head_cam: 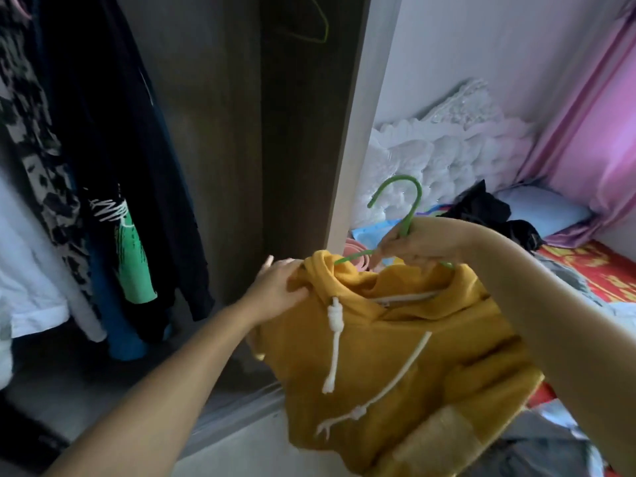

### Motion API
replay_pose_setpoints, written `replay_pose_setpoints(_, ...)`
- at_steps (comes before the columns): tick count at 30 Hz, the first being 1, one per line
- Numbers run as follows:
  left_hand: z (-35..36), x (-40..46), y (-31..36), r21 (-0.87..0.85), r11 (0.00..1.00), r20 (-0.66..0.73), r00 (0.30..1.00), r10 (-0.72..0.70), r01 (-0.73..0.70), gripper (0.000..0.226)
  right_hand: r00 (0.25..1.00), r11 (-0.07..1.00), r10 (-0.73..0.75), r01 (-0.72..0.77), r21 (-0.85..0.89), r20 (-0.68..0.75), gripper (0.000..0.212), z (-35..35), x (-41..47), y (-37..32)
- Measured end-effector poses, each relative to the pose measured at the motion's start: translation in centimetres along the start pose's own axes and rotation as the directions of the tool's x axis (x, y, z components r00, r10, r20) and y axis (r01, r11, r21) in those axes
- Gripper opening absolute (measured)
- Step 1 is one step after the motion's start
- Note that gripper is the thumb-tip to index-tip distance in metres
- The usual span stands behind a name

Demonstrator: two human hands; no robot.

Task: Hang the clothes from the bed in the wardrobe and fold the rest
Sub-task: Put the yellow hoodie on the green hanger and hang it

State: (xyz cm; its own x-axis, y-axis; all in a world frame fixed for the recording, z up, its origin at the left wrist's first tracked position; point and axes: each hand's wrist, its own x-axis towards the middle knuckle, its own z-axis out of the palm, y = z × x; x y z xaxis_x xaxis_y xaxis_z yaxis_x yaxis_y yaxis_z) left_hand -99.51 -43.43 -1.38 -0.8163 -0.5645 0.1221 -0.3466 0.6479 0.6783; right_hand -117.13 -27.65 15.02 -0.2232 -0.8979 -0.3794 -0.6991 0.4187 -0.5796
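An open wardrobe (220, 139) of dark brown wood fills the left of the view, its pale door edge (358, 125) running down the middle. Inside hang dark garments (113, 108), a black-and-white patterned piece (31, 132), a white garment (31, 270) and a black top with a green print (132, 256); an empty green hanger (315, 29) hangs high at the back. To the right, against a white wall, is a bed (599, 273) with a red patterned sheet, a white ruffled bundle (444, 156), a pale blue pillow (547, 208), black clothes (488, 215) and grey fabric at the lower right. A pink curtain (592, 132) hangs at the far right. In front of the wardrobe opening, held in the air between the two hands, is a mustard-yellow hoodie (406, 356) with white drawstrings (334, 342), its neck opening up. A green plastic hanger (404, 215) sits partly inside the neck, its hook pointing upward and one arm showing at the collar. The right hand (420, 244) has its fingers curled around the hanger just below the hook, above the hoodie's collar. The left hand (278, 287) grips the fabric at the hood's left edge, thumb on top of the cloth.
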Motion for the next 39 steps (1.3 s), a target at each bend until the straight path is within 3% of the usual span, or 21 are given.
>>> replay_pose_setpoints(2, -0.5, 0.5, 1.9, -0.101, 0.995, 0.012, 1.0, 0.025, -0.024, 0.014, 0.997, 0.997, -0.061, 0.063, 0.034, -0.039, 0.022, -0.7, 0.0, -0.5)
replay_pose_setpoints(5, -2.6, 0.6, 2.9, -0.128, 0.988, -0.183, 0.981, 0.065, -0.09, 0.016, 0.975, 0.984, -0.171, 0.176, 0.023, -0.143, 0.02, -2.5, -1.0, 0.2)
replay_pose_setpoints(9, -7.0, 0.9, 3.4, -0.116, 0.983, -0.344, 0.934, 0.095, -0.142, 0.02, 0.951, 0.989, -0.086, 0.046, -0.139, -0.297, 0.039, -5.8, -4.3, 4.3)
replay_pose_setpoints(11, -8.9, 1.3, 3.8, -0.136, 0.98, -0.363, 0.928, 0.086, -0.144, 0.015, 0.925, 0.966, -0.113, 0.016, -0.259, -0.362, 0.041, -5.0, -4.9, 5.1)
replay_pose_setpoints(14, -11.1, 2.0, 4.5, -0.129, 0.982, -0.369, 0.926, 0.081, -0.137, 0.015, 0.811, 0.835, -0.345, 0.036, -0.549, -0.473, 0.027, -2.9, -3.8, 3.9)
replay_pose_setpoints(16, -12.3, 2.0, 4.9, -0.118, 0.985, -0.364, 0.928, 0.078, -0.129, 0.016, 0.749, 0.782, -0.408, -0.008, -0.623, -0.522, 0.027, -2.7, -3.5, 2.1)
replay_pose_setpoints(20, -13.5, 0.8, 5.4, -0.144, 0.979, -0.362, 0.928, 0.082, -0.143, 0.019, 0.774, 0.76, -0.399, -0.021, -0.649, -0.492, 0.024, -3.2, -3.5, -0.3)
replay_pose_setpoints(23, -14.7, 0.6, 5.4, -0.163, 0.977, -0.382, 0.922, 0.067, -0.139, 0.019, 0.861, 0.862, -0.349, 0.14, -0.488, -0.37, 0.021, -4.0, -4.1, -3.0)
replay_pose_setpoints(26, -16.8, 2.1, 4.9, -0.196, 0.968, -0.422, 0.904, 0.06, -0.156, 0.021, 0.934, 0.96, -0.241, 0.19, -0.206, -0.264, 0.018, -4.9, -4.1, -6.9)
replay_pose_setpoints(31, -21.0, 7.8, 3.4, -0.334, 0.938, -0.496, 0.863, -0.093, -0.091, 0.021, 0.854, 0.963, -0.067, 0.19, 0.189, -0.516, 0.03, -6.7, 0.6, -12.2)
replay_pose_setpoints(33, -22.7, 9.7, 1.8, -0.497, 0.865, -0.478, 0.854, -0.208, -0.068, 0.034, 0.848, 0.934, -0.006, 0.194, 0.299, -0.53, 0.032, -7.1, 3.4, -14.4)
replay_pose_setpoints(35, -24.5, 10.5, 0.6, -0.681, 0.73, -0.439, 0.829, -0.346, -0.056, 0.044, 0.844, 0.913, 0.015, 0.207, 0.351, -0.536, 0.037, -7.7, 5.8, -16.5)
replay_pose_setpoints(37, -26.8, 11.1, -0.7, -0.807, 0.581, -0.432, 0.776, -0.459, -0.105, 0.055, 0.835, 0.901, 0.009, 0.232, 0.366, -0.551, 0.041, -8.3, 8.4, -19.0)
replay_pose_setpoints(39, -28.8, 11.4, -1.6, -0.85, 0.499, -0.458, 0.706, -0.54, -0.17, 0.059, 0.819, 0.889, -0.003, 0.264, 0.373, -0.574, 0.041, -8.9, 10.9, -21.5)
